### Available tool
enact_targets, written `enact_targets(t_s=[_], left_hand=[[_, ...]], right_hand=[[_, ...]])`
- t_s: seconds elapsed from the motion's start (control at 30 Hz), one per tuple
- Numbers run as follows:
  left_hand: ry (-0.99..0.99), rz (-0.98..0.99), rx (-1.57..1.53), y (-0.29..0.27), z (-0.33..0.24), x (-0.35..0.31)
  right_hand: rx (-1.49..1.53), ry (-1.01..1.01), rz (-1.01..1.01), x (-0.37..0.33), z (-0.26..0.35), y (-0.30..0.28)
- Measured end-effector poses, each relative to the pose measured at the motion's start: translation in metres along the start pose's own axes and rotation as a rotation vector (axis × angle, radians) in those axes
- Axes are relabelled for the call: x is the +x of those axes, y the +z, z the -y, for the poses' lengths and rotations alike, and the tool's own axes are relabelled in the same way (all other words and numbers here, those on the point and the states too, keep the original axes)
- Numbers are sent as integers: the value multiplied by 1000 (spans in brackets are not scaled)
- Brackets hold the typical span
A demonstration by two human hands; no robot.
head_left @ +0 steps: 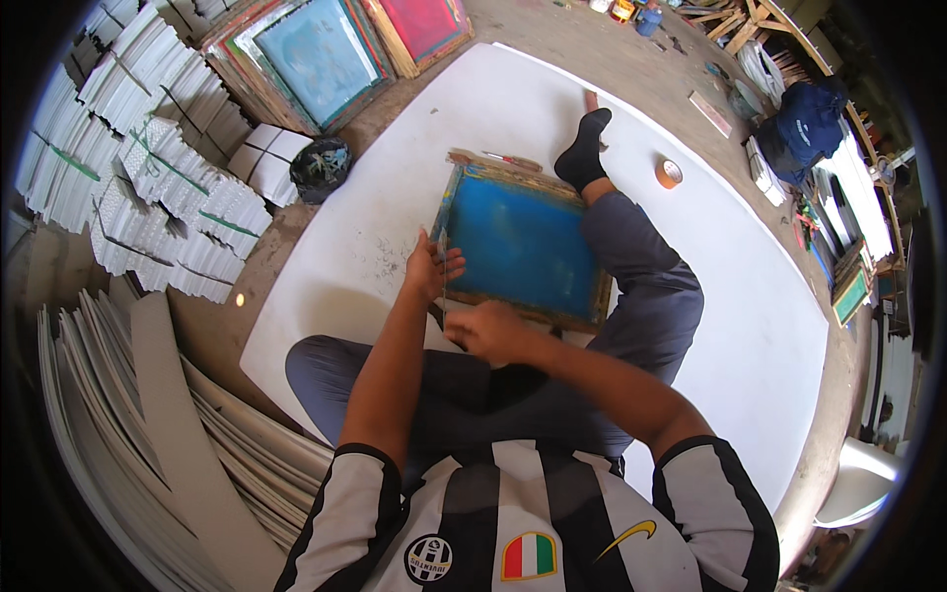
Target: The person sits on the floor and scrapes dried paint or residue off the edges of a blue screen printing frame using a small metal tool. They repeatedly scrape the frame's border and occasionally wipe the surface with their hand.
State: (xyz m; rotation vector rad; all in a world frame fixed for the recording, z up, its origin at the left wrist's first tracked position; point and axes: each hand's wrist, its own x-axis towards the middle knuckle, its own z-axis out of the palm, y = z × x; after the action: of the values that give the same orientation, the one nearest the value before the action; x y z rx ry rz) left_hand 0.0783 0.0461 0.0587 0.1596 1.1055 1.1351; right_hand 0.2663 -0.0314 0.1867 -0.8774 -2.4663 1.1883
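Observation:
A wooden-edged screen frame [528,245] with a blue mesh lies flat in front of me, its right side against my bent leg. My left hand [430,268] is at the frame's left edge, fingers stretched out and apart, close to a thin, narrow, blade-like strip [444,293]. Below it, my right hand [486,332] is closed by the frame's near left corner. The strip's lower end runs into the right hand's fingers; its exact kind is too small to tell. Just past the frame's far edge lies a slim tool with a red part [511,160].
I sit on a large white sheet [750,296]. On it are a roll of orange-brown tape [669,174] and dark crumbs [390,259]. A black bag [321,170], stacked white sheets [158,187] and more frames [318,61] stand at the far left. Curved boards [187,434] lean near left.

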Motion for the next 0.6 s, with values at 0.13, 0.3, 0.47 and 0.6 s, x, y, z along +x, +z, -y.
enact_targets(t_s=[0.13,0.3,0.47,0.6], left_hand=[[-102,59,148,-18,-20,36],[-174,1,383,-27,-33,58],[-193,-42,513,-2,-46,64],[-27,-32,654,13,-44,57]], right_hand=[[-20,-171,120,16,-24,36],[-133,-336,107,38,-50,43],[-377,-38,-342,33,-162,65],[-421,-44,-359,34,-166,60]])
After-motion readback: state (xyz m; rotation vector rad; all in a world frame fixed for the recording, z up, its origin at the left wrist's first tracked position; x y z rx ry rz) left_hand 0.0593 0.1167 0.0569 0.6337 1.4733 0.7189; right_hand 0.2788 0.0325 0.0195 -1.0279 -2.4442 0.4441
